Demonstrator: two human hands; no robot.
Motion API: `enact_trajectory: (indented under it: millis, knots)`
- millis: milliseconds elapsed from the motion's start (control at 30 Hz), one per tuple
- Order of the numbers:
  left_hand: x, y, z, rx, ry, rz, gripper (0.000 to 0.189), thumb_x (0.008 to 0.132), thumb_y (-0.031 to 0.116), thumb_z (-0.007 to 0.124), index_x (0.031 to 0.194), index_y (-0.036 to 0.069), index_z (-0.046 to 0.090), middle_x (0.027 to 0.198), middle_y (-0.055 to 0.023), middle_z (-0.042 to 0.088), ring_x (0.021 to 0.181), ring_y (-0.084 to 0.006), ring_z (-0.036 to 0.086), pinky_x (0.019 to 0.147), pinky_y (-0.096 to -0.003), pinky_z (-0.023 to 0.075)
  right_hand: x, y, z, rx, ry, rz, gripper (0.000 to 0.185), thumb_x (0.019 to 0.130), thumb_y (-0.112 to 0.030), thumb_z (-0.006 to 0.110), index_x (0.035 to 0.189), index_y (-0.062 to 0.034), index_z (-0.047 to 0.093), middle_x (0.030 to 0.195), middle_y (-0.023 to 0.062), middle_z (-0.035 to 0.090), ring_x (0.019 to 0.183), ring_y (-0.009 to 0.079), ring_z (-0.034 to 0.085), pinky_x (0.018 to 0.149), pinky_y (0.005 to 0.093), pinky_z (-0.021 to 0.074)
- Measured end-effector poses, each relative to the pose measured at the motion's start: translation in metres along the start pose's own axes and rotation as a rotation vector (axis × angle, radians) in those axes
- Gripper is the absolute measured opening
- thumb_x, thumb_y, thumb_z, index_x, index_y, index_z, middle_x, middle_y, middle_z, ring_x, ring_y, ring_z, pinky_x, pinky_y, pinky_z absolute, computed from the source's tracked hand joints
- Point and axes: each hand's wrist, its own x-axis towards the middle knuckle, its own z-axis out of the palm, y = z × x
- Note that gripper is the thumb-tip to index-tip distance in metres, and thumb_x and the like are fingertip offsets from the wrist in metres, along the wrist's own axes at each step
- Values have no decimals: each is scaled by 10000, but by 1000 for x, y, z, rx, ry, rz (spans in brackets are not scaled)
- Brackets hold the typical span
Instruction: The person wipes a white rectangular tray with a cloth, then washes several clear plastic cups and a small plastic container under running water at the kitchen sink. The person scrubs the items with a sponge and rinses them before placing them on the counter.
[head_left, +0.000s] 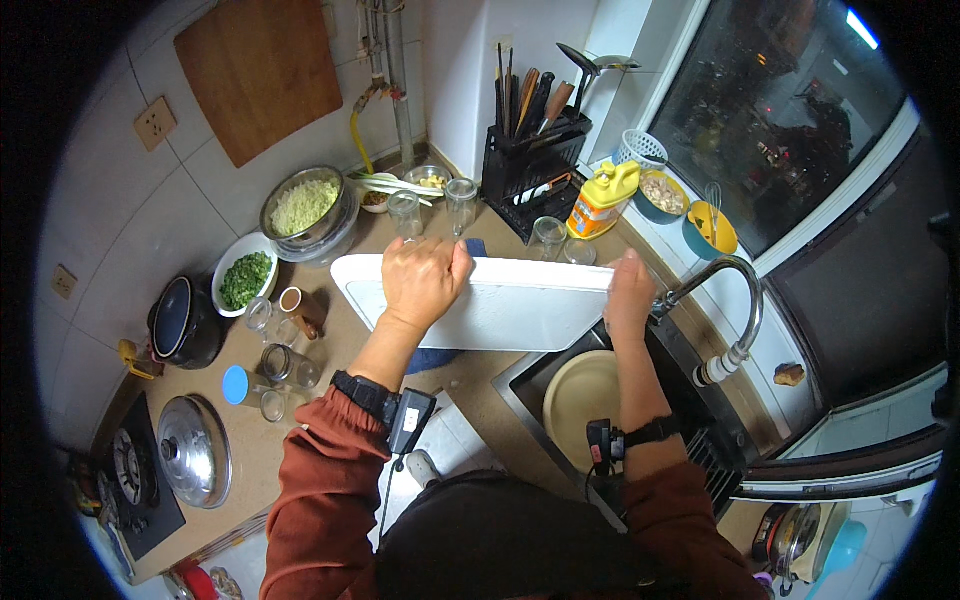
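A white plastic tray (517, 307) is held tilted up on its long side, above the counter and the near corner of the sink. My left hand (424, 281) grips its top rim left of the middle. At the tray's right end, my right hand (630, 292) holds the rim. Part of a blue cloth (435, 361) shows below and behind the tray. A cream basin (581, 397) stands in the metal sink (525, 405) under my right forearm. Glass jars (406, 212) stand just beyond the tray.
Left are a bowl of chopped greens (246, 280), a steel bowl of shredded vegetable (303, 206), several jars (289, 365), a pot lid (193, 450) and a black pot (187, 322). Behind stand a knife rack (532, 165) and a yellow detergent bottle (600, 199). The faucet (750, 300) arches at right.
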Motion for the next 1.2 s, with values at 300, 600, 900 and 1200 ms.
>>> enact_trajectory:
  millis: [300, 600, 900, 1200]
  knots:
    - [3, 0, 2, 35, -34, -15, 317, 785, 217, 532, 495, 88, 538, 511, -60, 520, 500, -240, 533, 548, -371, 393, -19, 78, 15, 635, 208, 565, 402, 910, -378, 348, 922, -17, 525, 783, 98, 554, 585, 189, 527, 479, 286, 435]
    - [3, -3, 9, 39, -49, -21, 298, 776, 209, 534, 508, 80, 554, 517, -72, 541, 488, -250, 529, 555, -371, 398, -60, 182, 36, 586, 185, 745, 393, 904, -343, 374, 1115, -49, 524, 1014, 95, 586, 847, 225, 579, 713, 322, 469]
    - [-3, -13, 0, 19, -27, -49, 323, 815, 218, 494, 532, 73, 547, 526, -99, 524, 517, -282, 518, 563, -394, 392, -35, 102, 22, 675, 183, 538, 456, 886, -456, 420, 933, -19, 541, 832, 72, 563, 714, 193, 553, 591, 299, 444]
    - [1, -26, -23, -68, 10, -99, 364, 800, 262, 523, 488, 77, 550, 508, -88, 531, 474, -263, 513, 541, -363, 395, -30, -9, 17, 567, 211, 370, 489, 885, -522, 386, 630, -108, 435, 478, -16, 378, 325, 102, 352, 287, 239, 268]
